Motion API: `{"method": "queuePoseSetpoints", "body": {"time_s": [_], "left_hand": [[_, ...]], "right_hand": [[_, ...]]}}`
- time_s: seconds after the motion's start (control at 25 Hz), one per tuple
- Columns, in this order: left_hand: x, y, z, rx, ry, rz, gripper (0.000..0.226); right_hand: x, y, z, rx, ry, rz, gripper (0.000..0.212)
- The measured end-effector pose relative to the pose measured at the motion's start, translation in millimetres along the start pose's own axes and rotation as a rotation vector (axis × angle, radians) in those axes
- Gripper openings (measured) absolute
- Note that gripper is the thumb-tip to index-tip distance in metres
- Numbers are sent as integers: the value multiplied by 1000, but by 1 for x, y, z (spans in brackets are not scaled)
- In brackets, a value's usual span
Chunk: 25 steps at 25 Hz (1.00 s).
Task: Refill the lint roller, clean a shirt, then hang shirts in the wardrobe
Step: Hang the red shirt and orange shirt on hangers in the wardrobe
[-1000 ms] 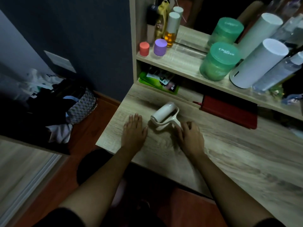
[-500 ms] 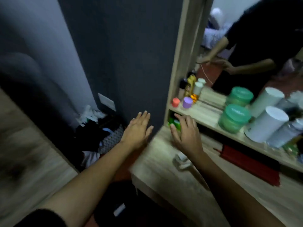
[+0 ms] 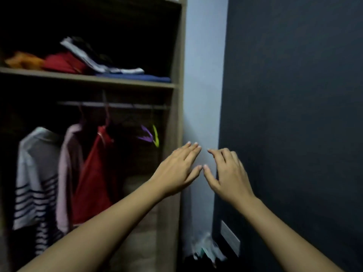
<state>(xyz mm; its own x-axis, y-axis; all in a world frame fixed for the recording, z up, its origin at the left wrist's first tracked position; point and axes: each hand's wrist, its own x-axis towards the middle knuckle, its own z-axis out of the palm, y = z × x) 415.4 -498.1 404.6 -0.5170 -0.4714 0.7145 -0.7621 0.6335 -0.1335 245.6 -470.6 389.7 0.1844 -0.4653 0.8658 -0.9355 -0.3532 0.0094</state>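
My left hand (image 3: 176,171) and right hand (image 3: 227,173) hang open and empty mid-frame, while the shirts (image 3: 64,173) on the wardrobe (image 3: 177,107) rail at left look soft and limp, so I'd grasp a hanger (image 3: 146,134) neck, not cloth.

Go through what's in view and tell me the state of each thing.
Left hand: open, empty.
Right hand: open, empty.
Wardrobe: open.
Striped shirt: hanging on the rail.
Red garment: hanging.
Purple hanger: empty.
Yellow-green hanger: empty.
Shelf clothes: loosely piled.
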Motion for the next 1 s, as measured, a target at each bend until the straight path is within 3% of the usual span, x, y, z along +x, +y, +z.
{"method": "queuePoseSetpoints", "body": {"time_s": [0.4,0.68,0.88,1.0], "left_hand": [[32,-273,-108,409,175,38,56],[92,-377,-172,644,224,71,56],[130,-406,-195,637,60,-84,70],[151,-417,-198,728,-97,-136,78]], "right_hand": [[228,-123,127,-63,197,-214,49],[333,-149,155,-26,265,-215,42],[388,-144,165,78,154,-195,38],[409,-147,179,94,66,-296,39]]}}
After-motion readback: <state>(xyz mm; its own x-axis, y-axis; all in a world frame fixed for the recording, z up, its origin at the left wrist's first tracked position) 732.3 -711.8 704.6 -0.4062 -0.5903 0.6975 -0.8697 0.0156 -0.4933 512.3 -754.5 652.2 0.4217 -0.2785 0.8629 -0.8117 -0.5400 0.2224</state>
